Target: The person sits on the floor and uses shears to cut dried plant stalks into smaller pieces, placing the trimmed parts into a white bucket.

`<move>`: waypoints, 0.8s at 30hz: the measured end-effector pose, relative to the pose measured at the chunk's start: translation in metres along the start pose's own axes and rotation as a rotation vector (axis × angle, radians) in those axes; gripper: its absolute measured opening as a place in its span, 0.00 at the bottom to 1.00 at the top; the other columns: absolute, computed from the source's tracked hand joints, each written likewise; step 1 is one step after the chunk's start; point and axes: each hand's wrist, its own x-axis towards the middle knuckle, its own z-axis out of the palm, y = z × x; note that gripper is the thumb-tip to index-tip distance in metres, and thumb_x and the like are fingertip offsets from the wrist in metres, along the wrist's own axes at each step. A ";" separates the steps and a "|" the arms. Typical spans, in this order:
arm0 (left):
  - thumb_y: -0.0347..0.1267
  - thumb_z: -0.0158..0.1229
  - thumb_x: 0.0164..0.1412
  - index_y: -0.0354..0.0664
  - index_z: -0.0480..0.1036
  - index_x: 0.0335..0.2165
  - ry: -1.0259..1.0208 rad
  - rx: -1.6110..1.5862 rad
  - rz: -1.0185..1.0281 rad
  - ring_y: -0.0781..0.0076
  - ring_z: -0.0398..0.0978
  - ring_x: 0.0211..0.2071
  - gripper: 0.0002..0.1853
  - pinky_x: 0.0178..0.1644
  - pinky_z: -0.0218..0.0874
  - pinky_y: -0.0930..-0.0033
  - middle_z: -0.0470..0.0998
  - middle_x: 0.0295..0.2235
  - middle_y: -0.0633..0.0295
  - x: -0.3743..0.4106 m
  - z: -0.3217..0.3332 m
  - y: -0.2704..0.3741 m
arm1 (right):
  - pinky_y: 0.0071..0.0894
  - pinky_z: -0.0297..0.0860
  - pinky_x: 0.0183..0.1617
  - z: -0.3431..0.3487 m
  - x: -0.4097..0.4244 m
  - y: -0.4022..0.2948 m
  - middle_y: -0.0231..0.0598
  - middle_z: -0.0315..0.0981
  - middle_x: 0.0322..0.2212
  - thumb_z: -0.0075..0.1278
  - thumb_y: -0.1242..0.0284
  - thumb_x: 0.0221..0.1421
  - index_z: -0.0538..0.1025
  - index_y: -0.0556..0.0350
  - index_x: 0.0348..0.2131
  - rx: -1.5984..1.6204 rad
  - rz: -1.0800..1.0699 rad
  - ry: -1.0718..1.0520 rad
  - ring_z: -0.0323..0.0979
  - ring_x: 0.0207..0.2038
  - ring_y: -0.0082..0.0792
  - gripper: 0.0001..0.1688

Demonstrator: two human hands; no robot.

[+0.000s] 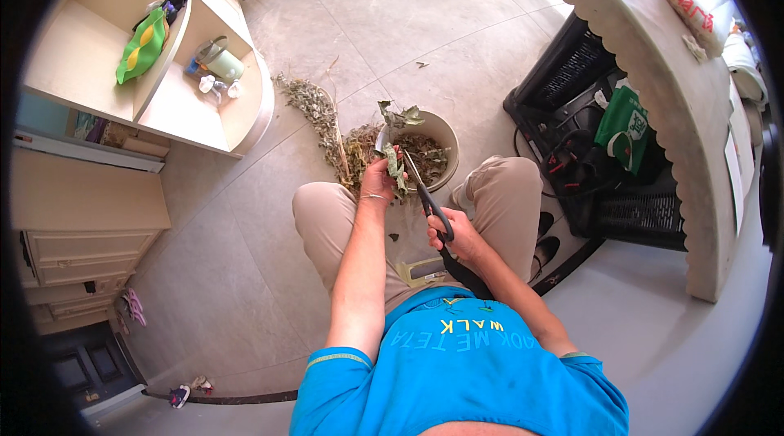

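Note:
My left hand (pixel 380 177) grips a dried leafy stalk (pixel 397 169) whose curled grey-green leaves hang over the near left rim of a pale bucket (pixel 454 151). Cut dried plant bits (pixel 432 157) lie inside the bucket. In my right hand (pixel 456 235) is a pair of scissors (pixel 430 198) with black handles. Its blades point up and left, close beside the leaves at my left hand; whether they touch them is unclear. A heap of dried plants (pixel 358 148) lies on the floor left of the bucket, with a longer bundle (pixel 312 114) reaching away from it.
Cream shelves with a curved end (pixel 260 108) stand at left, holding a green pea-pod-shaped item (pixel 144 47) and a cup (pixel 223 61). On the right, a black rack (pixel 554 68) with shoes sits under a scalloped cloth-covered top (pixel 649 87). My knees flank the work.

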 end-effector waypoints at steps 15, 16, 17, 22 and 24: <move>0.32 0.48 0.54 0.41 0.67 0.42 -0.036 -0.029 0.009 0.72 0.71 0.24 0.16 0.24 0.67 0.66 0.73 0.34 0.60 -0.002 0.006 -0.006 | 0.16 0.56 0.17 0.003 0.011 0.001 0.28 0.61 0.15 0.47 0.76 0.44 0.68 0.58 0.25 -0.060 -0.057 0.049 0.59 0.14 0.18 0.05; 0.33 0.49 0.54 0.41 0.67 0.42 -0.031 -0.026 0.009 0.73 0.71 0.23 0.16 0.24 0.67 0.67 0.73 0.33 0.60 -0.002 0.005 -0.006 | 0.16 0.56 0.17 0.005 0.010 -0.002 0.28 0.60 0.15 0.47 0.76 0.44 0.68 0.58 0.25 -0.088 -0.060 0.060 0.59 0.14 0.18 0.05; 0.34 0.49 0.54 0.41 0.67 0.41 -0.027 -0.023 0.009 0.73 0.71 0.23 0.15 0.24 0.67 0.67 0.73 0.32 0.60 -0.002 0.005 -0.006 | 0.16 0.56 0.17 0.007 0.008 -0.005 0.27 0.60 0.15 0.47 0.76 0.44 0.68 0.58 0.25 -0.116 -0.063 0.072 0.58 0.14 0.17 0.05; 0.36 0.52 0.52 0.42 0.69 0.36 0.066 -0.052 0.001 0.76 0.68 0.19 0.13 0.19 0.63 0.70 0.72 0.29 0.61 0.007 -0.005 -0.008 | 0.16 0.56 0.17 0.010 0.009 -0.005 0.27 0.60 0.14 0.46 0.74 0.46 0.67 0.58 0.25 -0.180 -0.041 0.068 0.58 0.14 0.17 0.06; 0.36 0.54 0.52 0.41 0.68 0.37 0.064 -0.058 0.010 0.76 0.69 0.19 0.14 0.21 0.63 0.69 0.72 0.30 0.62 0.007 -0.007 -0.009 | 0.17 0.58 0.18 0.007 0.012 -0.003 0.28 0.61 0.15 0.46 0.72 0.47 0.67 0.58 0.27 -0.130 -0.030 0.060 0.59 0.14 0.19 0.07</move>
